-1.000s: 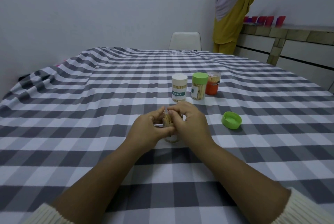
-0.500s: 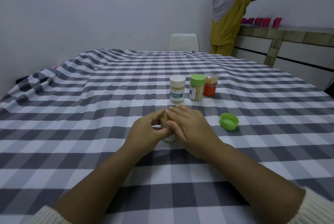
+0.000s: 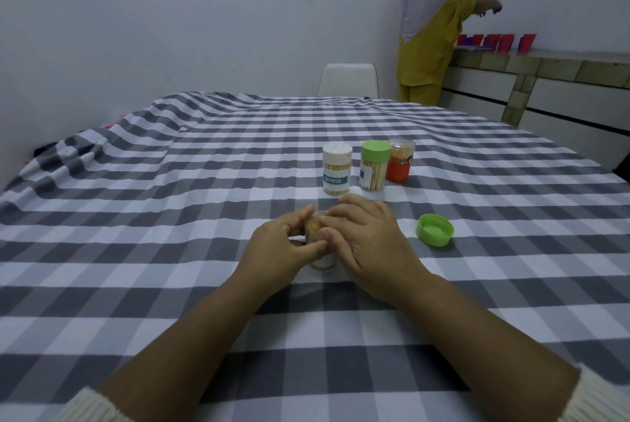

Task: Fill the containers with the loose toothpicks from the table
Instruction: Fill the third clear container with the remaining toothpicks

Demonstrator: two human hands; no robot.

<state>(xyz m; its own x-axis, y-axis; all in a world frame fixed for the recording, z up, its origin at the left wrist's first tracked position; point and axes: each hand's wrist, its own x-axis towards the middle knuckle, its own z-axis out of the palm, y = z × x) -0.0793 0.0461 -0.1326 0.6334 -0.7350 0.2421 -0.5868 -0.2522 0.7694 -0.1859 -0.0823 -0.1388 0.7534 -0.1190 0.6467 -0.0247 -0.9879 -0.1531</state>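
Note:
A small clear container [image 3: 322, 264] stands on the checked tablecloth [image 3: 170, 251] between my two hands, mostly hidden by them. A bundle of toothpicks [image 3: 313, 224] sticks out of its top. My left hand [image 3: 279, 247] curls round the container and pinches the bundle from the left. Over the container's top and right side lies my right hand [image 3: 366, 244], its fingertips on the toothpicks. An upturned green lid [image 3: 435, 229] sits to the right of my hands.
Behind my hands stand three filled containers: a white-capped one [image 3: 337, 169], a green-capped one [image 3: 374, 165] and an orange one [image 3: 399, 160]. A white chair [image 3: 348, 79] is at the table's far edge. A person [image 3: 433, 26] stands by a counter with red cups at the back right.
My right hand has lowered and spread its fingers flatter over the container's top. The person at the back has drawn an arm in. The view has shifted slightly.

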